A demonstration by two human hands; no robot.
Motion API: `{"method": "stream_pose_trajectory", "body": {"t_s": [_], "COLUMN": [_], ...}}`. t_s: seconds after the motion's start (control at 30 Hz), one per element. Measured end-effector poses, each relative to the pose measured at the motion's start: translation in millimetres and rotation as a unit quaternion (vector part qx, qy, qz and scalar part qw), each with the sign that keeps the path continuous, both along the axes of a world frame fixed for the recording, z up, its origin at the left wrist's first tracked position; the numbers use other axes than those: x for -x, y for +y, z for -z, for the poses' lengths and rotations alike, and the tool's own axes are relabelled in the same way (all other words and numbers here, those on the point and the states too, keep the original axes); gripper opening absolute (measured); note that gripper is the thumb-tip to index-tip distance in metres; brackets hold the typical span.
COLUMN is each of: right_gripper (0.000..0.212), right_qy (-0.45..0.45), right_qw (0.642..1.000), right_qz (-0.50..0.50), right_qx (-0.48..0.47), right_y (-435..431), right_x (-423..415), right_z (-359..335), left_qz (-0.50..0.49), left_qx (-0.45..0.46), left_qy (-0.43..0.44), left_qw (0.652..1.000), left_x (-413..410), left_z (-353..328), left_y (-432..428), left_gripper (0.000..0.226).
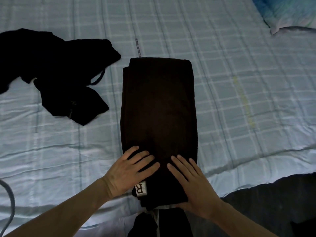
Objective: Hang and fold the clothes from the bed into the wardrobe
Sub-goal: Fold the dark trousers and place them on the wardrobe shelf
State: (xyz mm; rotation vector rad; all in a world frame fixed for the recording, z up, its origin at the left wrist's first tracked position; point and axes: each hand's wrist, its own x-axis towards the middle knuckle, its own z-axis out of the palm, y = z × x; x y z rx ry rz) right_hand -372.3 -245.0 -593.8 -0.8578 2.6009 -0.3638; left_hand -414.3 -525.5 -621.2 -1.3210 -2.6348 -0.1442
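Note:
A dark brown garment (159, 106) lies folded into a long rectangle on the bed, with a white label bearing the letter R (141, 189) at its near end. My left hand (130, 171) rests flat on the near left part of it, fingers spread and straight. My right hand (191, 182) lies flat on the near right part, fingers straight, with the thumb at the garment's near edge. A crumpled black garment (56, 72) with a loose strap lies on the bed to the left, apart from both hands.
The bed is covered by a pale blue checked sheet (239, 100). A blue and white pillow (290, 12) sits at the far right corner. A grey cable (10, 202) curves at the left edge. Dark floor (273, 202) shows at the near right.

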Motion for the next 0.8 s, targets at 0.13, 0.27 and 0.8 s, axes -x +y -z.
{"method": "stream_pose_trajectory", "body": {"t_s": [0.13, 0.27, 0.8], "right_gripper": [0.078, 0.048, 0.059], "right_qy": [-0.004, 0.085, 0.068], "right_qw": [0.995, 0.986, 0.978], "right_qz": [0.037, 0.075, 0.18], "right_qx": [0.09, 0.122, 0.087], "right_y": [-0.9, -8.1, -35.1], "right_x": [17.6, 59.3, 310.1], "right_z": [-19.9, -39.7, -82.4], "left_qz": [0.022, -0.019, -0.334], "left_qx": [0.098, 0.091, -0.072], "left_qy": [-0.08, -0.13, -0.232], "left_qw": [0.992, 0.987, 0.911], "left_x": [8.7, 33.1, 258.4], "left_z": [-19.9, -46.4, -105.9], "left_y": [-14.4, -31.9, 11.1], "left_gripper": [0.1, 0.098, 0.067]}}
